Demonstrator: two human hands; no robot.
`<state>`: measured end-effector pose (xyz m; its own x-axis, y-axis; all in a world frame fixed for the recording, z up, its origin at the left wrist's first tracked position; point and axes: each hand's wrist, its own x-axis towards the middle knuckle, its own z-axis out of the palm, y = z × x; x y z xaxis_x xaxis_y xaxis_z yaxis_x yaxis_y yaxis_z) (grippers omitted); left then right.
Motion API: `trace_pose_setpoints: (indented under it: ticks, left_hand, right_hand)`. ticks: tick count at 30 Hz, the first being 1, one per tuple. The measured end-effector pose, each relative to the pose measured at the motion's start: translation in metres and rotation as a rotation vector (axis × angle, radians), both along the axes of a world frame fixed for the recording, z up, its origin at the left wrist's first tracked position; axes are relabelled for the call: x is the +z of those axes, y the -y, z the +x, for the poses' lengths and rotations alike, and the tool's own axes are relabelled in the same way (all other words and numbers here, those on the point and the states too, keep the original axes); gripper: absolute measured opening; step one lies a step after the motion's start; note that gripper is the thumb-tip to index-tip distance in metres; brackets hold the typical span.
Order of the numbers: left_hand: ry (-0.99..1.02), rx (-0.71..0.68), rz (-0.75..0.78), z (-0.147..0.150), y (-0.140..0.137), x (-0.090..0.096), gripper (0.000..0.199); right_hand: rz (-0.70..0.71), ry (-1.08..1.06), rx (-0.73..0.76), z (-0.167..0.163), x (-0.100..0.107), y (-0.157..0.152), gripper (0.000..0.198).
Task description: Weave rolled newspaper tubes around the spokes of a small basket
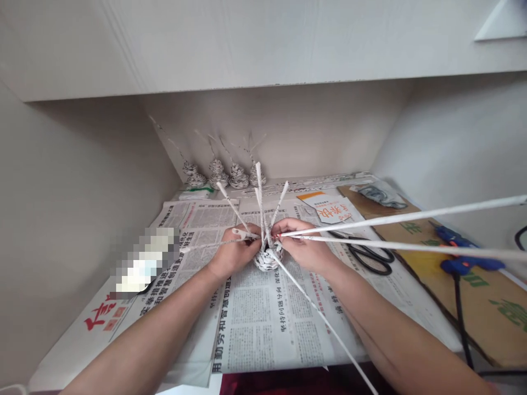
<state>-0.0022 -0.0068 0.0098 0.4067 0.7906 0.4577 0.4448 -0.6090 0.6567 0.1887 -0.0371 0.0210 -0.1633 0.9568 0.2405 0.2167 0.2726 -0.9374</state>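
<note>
Holding the weave (268,260) over newspaper (251,318), between left hand (235,254) and right hand (305,249), equally near both. Gripping its left side with curled left fingers; with the right, pinching a strip (391,219) at the weave's right, lengthwise rightward.

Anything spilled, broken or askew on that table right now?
I see nothing spilled or broken around the woven piece between the left hand and right hand. One mild oddity: in the back row, the leftmost woven figure seems to lean further left than the others.
</note>
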Motion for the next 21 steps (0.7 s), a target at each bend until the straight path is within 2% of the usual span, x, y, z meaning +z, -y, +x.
trace_pose_setpoints:
  ticks: [7,10,12,17,21]
  left_hand:
    - [0.013,0.052,0.107,0.000,-0.002,-0.003,0.012]
    - [0.010,0.043,0.109,0.000,-0.003,-0.005,0.012]
    - [-0.001,0.024,0.096,0.000,-0.002,-0.004,0.014]
    - [-0.035,-0.083,0.091,-0.003,0.004,0.004,0.012]
    - [-0.067,-0.027,0.082,-0.001,0.007,0.006,0.010]
  right_hand:
    - [-0.064,-0.059,-0.148,0.002,-0.001,-0.004,0.014]
    - [-0.114,-0.159,-0.137,0.000,-0.005,-0.004,0.017]
    - [-0.086,-0.195,-0.115,-0.002,-0.007,-0.003,0.017]
    - [-0.028,-0.127,-0.022,-0.003,-0.005,0.000,0.019]
    - [-0.010,-0.102,-0.038,-0.005,-0.002,0.002,0.018]
